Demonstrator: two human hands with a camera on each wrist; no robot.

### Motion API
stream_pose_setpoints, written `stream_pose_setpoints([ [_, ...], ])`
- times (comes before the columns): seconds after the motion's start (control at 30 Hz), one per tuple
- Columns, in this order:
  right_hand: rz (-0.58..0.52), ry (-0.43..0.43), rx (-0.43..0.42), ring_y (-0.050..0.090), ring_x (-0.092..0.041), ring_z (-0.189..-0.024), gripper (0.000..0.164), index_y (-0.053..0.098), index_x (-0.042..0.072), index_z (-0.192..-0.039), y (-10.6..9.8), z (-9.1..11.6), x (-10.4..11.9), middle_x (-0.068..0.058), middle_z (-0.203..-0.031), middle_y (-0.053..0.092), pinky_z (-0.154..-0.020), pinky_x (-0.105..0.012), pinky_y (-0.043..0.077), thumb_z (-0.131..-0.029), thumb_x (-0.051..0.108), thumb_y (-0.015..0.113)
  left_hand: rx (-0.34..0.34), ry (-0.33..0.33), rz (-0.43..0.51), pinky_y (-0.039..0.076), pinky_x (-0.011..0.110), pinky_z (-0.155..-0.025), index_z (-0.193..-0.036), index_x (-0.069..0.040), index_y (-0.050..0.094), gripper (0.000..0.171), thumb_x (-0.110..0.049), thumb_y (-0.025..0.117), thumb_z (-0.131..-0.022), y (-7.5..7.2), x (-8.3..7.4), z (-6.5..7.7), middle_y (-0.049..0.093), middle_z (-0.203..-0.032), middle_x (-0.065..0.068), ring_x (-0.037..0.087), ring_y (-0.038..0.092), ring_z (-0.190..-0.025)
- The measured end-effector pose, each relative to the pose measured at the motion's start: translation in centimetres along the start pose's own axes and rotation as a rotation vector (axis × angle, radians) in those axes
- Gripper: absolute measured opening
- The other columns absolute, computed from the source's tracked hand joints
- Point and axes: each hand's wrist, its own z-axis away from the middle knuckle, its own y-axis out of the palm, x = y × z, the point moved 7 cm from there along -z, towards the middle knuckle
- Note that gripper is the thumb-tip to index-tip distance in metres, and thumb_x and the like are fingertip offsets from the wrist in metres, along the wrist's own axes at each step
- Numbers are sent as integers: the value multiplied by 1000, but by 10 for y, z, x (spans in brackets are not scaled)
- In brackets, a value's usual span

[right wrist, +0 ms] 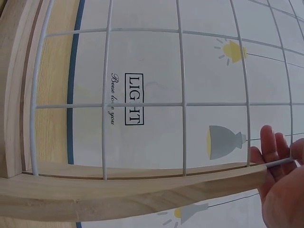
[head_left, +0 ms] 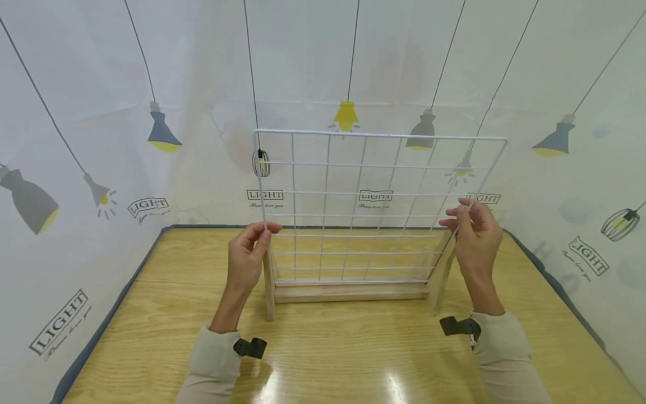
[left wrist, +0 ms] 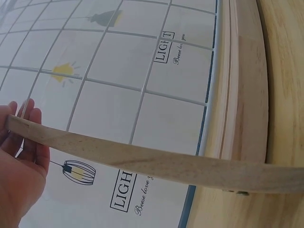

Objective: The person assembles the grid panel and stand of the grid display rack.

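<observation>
A white wire grid panel [head_left: 360, 165] stands upright between the side posts of a pale wooden stand [head_left: 350, 293], its lower edge along the stand's bottom bar. My left hand [head_left: 247, 255] pinches the panel's left edge between thumb and fingers, near the top of the left post [left wrist: 133, 157]. On the opposite side my right hand [head_left: 476, 238] grips the right edge wire, slightly higher, just beyond the end of the right post [right wrist: 133, 194]. Fingertips of both hands reach behind the grid. Whether the bottom wire sits inside a groove cannot be told.
The stand rests on a wood-grain table [head_left: 151, 314] with a dark blue edge [head_left: 118, 306]. Around the table's back and sides hangs a white curtain [head_left: 212, 67] printed with lamps and the word LIGHT. Black camera mounts [head_left: 250, 348] are on both wrists.
</observation>
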Motion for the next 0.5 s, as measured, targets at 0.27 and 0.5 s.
stream_pose_setpoints([
  [0.27, 24, -27, 8, 69, -8, -60, 17, 69, -1, -98, 8, 7, 23, -1, -76, 69, -65, -20, 58, -96, -5, 53, -6, -1, 9, 50, 18, -86, -102, 16, 65, 15, 5, 56, -97, 0, 0, 1, 71, -96, -9, 8, 65, -98],
  [0.5, 162, -88, 29, 69, -4, -62, 15, 66, -7, -99, 10, 9, 28, 3, -76, 69, -66, -18, 57, -98, -2, 53, 4, -6, 10, 50, 19, -87, -104, 14, 65, 17, 2, 54, -99, 0, 0, 2, 70, -98, -6, 10, 64, -99],
])
